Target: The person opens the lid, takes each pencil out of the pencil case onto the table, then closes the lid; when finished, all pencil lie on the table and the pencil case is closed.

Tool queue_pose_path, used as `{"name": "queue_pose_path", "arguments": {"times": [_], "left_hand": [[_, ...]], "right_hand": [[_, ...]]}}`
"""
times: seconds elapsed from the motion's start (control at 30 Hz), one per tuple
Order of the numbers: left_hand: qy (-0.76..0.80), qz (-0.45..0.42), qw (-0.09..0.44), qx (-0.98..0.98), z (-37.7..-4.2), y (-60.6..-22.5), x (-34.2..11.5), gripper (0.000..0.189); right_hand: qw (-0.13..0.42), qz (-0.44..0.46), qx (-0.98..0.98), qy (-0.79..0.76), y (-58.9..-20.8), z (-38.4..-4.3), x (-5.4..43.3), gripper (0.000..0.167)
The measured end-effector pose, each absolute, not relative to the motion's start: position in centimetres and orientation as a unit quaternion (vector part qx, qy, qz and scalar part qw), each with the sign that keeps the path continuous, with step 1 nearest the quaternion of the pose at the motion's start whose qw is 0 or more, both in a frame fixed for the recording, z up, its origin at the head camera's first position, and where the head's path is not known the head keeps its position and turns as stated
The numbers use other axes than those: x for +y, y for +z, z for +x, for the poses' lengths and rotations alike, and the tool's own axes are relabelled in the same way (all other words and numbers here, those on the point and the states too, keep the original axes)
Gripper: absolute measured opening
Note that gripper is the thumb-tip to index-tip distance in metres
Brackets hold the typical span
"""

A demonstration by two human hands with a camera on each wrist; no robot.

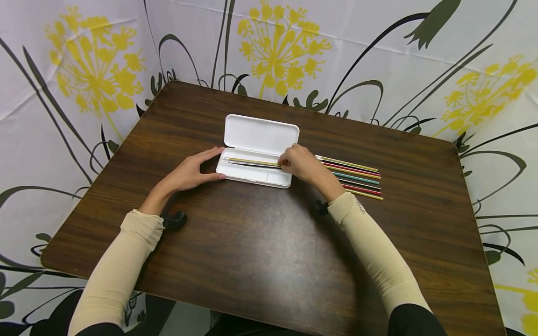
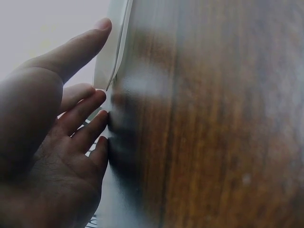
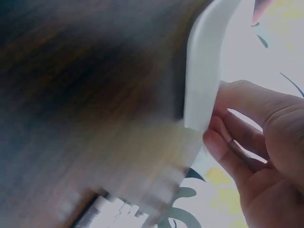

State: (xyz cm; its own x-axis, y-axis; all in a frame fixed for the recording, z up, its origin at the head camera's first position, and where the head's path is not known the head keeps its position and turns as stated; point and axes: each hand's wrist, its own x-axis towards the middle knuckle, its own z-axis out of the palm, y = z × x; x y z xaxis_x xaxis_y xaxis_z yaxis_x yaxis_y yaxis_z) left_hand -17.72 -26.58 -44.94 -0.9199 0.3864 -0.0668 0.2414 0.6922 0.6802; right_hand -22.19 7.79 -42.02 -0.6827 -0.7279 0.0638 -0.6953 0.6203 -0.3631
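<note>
A white hinged pencil case [image 1: 261, 135] lies on the table with its lid raised toward the back. Inside its tray are a yellow pencil [image 1: 248, 161] and a dark pencil [image 1: 254, 164], side by side and lengthwise. At the case's left end, my left hand [image 1: 191, 172] spreads its thumb and straight fingers around the two corners. My right hand [image 1: 303, 163] is over the right end of the tray, curled fingers pinching the pencil ends there; in the right wrist view the fingers [image 3: 223, 142] appear at the white rim, the pencil ends hidden.
Several colored pencils [image 1: 357, 177] lie in a spread row on the table, to the right of the case and partly behind my right wrist. A small divider [image 1: 266, 176] splits the tray's front. The brown wooden table [image 1: 252, 242] meets a flower-patterned cloth [image 1: 201, 42] at the back.
</note>
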Motion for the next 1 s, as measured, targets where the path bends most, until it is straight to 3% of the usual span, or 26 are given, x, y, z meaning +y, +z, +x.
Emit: {"name": "queue_pose_path", "arguments": {"times": [0.4,0.67,1.0], "left_hand": [[0.353,0.176,0.101,0.913,-17.8,-45.1,-26.5,0.085],[0.35,0.175,0.103,0.914,-17.8,-45.2,-26.5,0.084],[0.351,0.175,0.104,0.914,-17.8,-45.2,-26.6,0.085]], "right_hand": [[0.036,-0.308,0.895,-0.319,-43.0,-21.9,9.0,0.009],[0.094,-0.2,0.835,-0.504,-43.9,-22.0,11.8,0.012],[0.127,-0.161,0.816,-0.541,-41.0,-20.0,17.1,0.022]]}}
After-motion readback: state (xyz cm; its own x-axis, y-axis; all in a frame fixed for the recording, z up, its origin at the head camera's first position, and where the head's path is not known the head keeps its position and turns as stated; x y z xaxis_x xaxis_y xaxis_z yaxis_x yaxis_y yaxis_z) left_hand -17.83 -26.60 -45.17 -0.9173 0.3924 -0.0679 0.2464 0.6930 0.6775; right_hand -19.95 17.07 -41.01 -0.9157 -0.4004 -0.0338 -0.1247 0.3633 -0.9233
